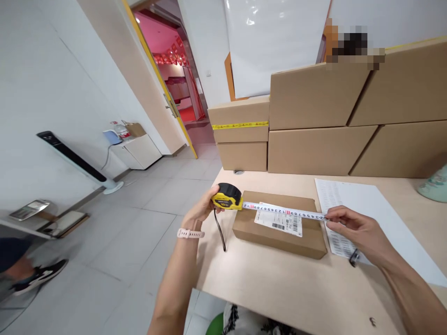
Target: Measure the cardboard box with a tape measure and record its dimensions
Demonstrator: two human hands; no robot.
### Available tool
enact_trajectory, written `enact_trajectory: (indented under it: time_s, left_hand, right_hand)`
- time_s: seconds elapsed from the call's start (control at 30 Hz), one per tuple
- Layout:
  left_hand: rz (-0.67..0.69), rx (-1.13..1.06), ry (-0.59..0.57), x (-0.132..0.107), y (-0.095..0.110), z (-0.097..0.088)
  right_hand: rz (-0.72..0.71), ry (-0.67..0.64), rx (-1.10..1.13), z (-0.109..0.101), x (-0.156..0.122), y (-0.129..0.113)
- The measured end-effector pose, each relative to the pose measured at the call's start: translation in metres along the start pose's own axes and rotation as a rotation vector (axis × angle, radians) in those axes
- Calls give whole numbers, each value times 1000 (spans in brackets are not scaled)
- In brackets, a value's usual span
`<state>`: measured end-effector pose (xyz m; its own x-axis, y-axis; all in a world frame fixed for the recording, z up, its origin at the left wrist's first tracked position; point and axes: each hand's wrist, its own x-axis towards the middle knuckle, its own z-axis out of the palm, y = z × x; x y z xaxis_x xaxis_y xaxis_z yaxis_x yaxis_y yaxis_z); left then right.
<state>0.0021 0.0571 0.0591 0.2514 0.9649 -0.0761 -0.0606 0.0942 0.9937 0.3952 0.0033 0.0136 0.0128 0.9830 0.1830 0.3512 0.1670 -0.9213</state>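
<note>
A yellow and black tape measure (pixel 226 197) is gripped by my left hand (pixel 202 204) just off the left end of a flat cardboard box (pixel 279 242). From its case the white blade (pixel 275 209) runs out to the right over the box top. My right hand (pixel 352 228) pinches the blade's free end beyond the box's right edge. Beneath the blade, a white shipping label (pixel 279 222) with barcodes is stuck on the box. The tape measure's black wrist strap (pixel 220 230) hangs down against the table.
Large cardboard boxes (pixel 314 149) are stacked along the table's back edge. White sheets (pixel 391 232) with printed rows lie at the right, a dark clip-like object (pixel 354 257) on them. A green container (pixel 435 186) stands far right. On the left, another person's shoe (pixel 40 277) shows.
</note>
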Motion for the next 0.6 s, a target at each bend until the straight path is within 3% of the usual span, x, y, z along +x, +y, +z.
enact_trajectory:
  time_s: [0.17, 0.6]
  left_hand:
    - [-9, -9, 115, 18, -20, -21]
    - [-69, 31, 85, 24, -40, -28]
  right_hand:
    - [26, -80, 24, 7, 0, 12]
    - [55, -17, -103, 11, -1, 29]
